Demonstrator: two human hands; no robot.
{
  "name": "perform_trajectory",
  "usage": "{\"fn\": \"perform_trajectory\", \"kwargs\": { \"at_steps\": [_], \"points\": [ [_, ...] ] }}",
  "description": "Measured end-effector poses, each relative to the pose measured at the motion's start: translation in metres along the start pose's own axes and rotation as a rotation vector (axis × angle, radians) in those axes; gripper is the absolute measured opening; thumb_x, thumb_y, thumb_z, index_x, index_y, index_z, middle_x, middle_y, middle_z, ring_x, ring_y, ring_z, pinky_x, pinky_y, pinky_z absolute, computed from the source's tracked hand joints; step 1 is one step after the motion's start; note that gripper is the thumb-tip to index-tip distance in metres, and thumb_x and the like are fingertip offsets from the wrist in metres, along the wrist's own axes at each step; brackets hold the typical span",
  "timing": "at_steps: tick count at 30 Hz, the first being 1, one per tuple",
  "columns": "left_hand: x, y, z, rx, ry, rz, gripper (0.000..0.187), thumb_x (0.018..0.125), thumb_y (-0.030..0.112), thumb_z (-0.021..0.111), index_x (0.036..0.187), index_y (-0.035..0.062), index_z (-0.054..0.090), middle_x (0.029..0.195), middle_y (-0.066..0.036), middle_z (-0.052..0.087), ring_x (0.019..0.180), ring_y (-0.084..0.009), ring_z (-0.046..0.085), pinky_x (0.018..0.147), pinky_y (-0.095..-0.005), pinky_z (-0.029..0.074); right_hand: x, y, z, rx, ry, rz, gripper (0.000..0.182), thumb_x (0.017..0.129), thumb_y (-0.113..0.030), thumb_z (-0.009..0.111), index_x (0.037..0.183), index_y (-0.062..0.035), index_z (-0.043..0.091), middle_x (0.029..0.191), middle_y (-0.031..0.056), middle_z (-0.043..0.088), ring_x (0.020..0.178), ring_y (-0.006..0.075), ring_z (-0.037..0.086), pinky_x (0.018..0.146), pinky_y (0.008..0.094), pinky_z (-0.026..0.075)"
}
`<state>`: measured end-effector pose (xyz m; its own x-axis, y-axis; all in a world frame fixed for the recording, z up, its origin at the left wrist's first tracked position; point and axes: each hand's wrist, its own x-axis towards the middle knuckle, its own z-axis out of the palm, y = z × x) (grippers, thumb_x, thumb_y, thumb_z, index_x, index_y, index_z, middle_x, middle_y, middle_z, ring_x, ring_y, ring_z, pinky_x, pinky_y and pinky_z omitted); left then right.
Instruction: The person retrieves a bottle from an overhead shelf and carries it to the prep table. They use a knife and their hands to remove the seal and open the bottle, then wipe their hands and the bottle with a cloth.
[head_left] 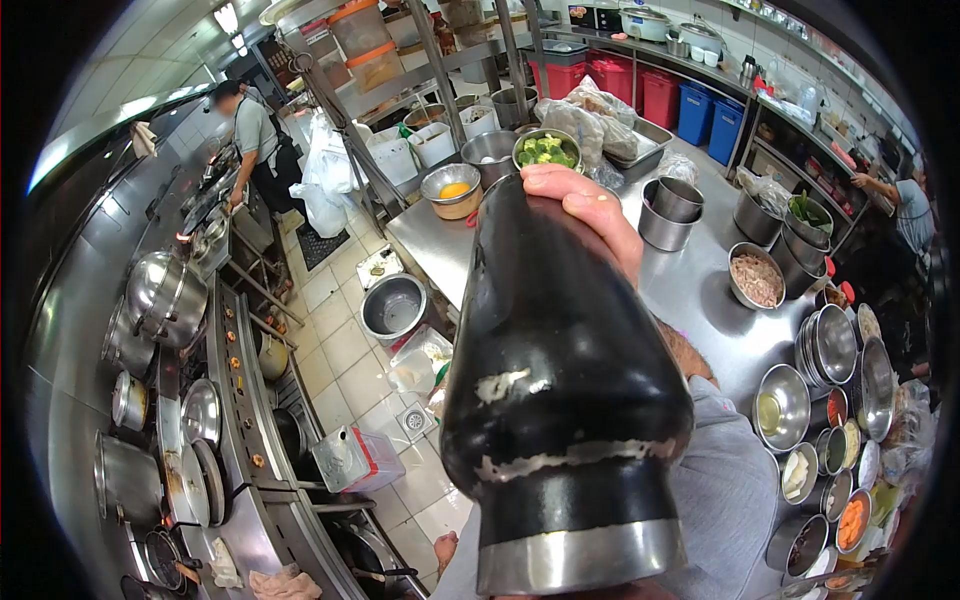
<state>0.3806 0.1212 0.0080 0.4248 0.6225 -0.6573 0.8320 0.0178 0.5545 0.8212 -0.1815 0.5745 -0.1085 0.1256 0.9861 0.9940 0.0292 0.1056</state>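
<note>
A large black pepper mill [565, 340] with worn paint and a bare metal end fills the middle of the view, very close to the camera. My right hand [590, 215] is closed around its far, narrower end, with the fingers curling over from the right. Below it shows my forearm in a grey sleeve [725, 470]. A sliver of skin appears under the metal end at the bottom edge, and a small patch of skin lies left of it. My left hand's fingers cannot be made out. Behind the mill stands a bowl of broccoli [547, 152].
The steel table [690, 275] holds a bowl of raw meat [757, 277], pots and several ingredient bowls. A stove [245, 400] with pots runs along the left. On the floor are a basin [393, 307] and a tin [350, 460]. Co-workers stand far left [255, 140] and right [912, 215].
</note>
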Motion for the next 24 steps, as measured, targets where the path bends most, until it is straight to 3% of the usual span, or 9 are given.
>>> {"fn": "perform_trajectory", "kwargs": {
  "at_steps": [5,18,23,24],
  "points": [
    [-0.001,-0.002,0.007,-0.325,-0.021,-0.072,0.022,0.081,0.019,0.059,0.078,-0.0028,0.06,0.068,-0.007,0.06,0.06,-0.0165,0.055,0.057,-0.0302,0.046,0.002,0.0,0.002,0.015,0.02,-0.006,0.068,0.067,-0.006,0.074,0.123,-0.0041,0.036,0.118,0.0209,0.05,0.106,0.0359,0.051,0.092,0.0466,0.04],
    [0.001,-0.003,0.007,-0.356,-0.014,-0.077,0.025,0.083,0.02,0.059,0.086,-0.0046,0.058,0.07,-0.006,0.058,0.058,-0.0159,0.054,0.054,-0.0299,0.046,0.018,0.012,0.008,0.056,0.057,-0.106,0.068,0.067,-0.008,0.076,0.123,-0.0036,0.036,0.12,0.0217,0.049,0.109,0.0361,0.05,0.093,0.0458,0.04],
    [-0.008,0.023,0.001,-0.357,-0.049,-0.175,0.018,0.083,0.018,0.057,0.089,0.0005,0.054,0.067,-0.004,0.053,0.053,-0.0143,0.05,0.041,-0.0282,0.038,0.027,0.013,0.009,0.05,0.056,-0.12,0.065,0.07,-0.01,0.074,0.123,-0.0035,0.037,0.119,0.0217,0.049,0.108,0.0365,0.05,0.094,0.0462,0.04],
    [-0.006,0.026,0.002,-0.391,-0.06,-0.189,0.013,0.083,0.017,0.057,0.084,0.0053,0.052,0.064,-0.001,0.049,0.05,-0.0129,0.047,0.038,-0.0269,0.034,0.028,0.014,0.009,0.043,0.056,-0.127,0.065,0.07,-0.01,0.074,0.123,-0.0035,0.037,0.119,0.0217,0.05,0.108,0.0366,0.05,0.094,0.0463,0.04]
  ]
}}
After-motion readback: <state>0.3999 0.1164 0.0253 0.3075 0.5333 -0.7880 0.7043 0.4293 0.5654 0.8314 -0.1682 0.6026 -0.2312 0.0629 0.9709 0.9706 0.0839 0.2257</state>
